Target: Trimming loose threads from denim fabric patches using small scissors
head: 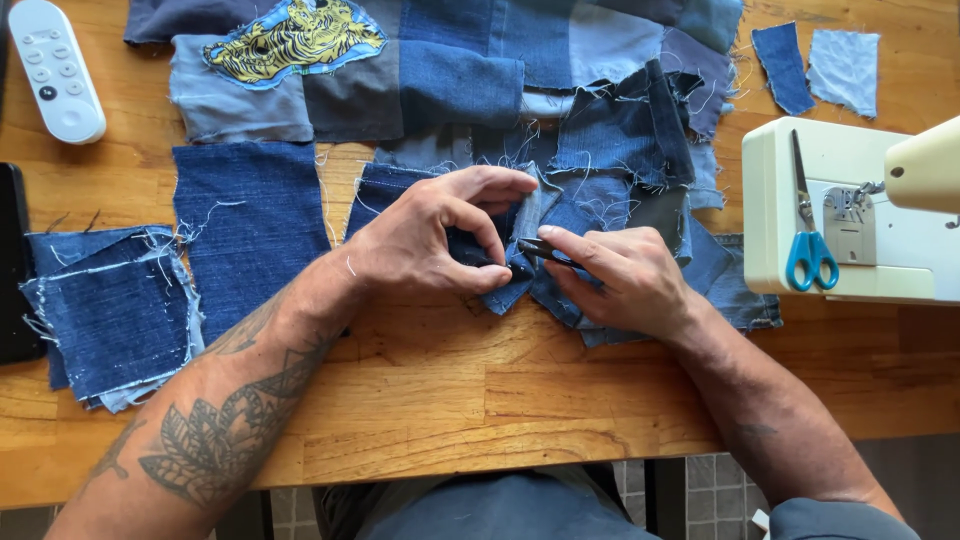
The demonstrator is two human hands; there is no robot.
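Trimming a denim seam at the table's near edge

My left hand (440, 235) pinches the soft, floppy denim patchwork (560, 200) by its folded edge—best held close to the cut—while my right hand (625, 275) grips small black snips (545, 250).

Black snips (545, 250) mostly hidden (fingers cover them); phone (14, 265) edge-cropped.

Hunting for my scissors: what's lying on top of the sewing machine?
Blue-handled scissors lie on the sewing machine bed, blades pointing away. The machine's head covers part of the bed at right; anything beneath it cannot be seen.
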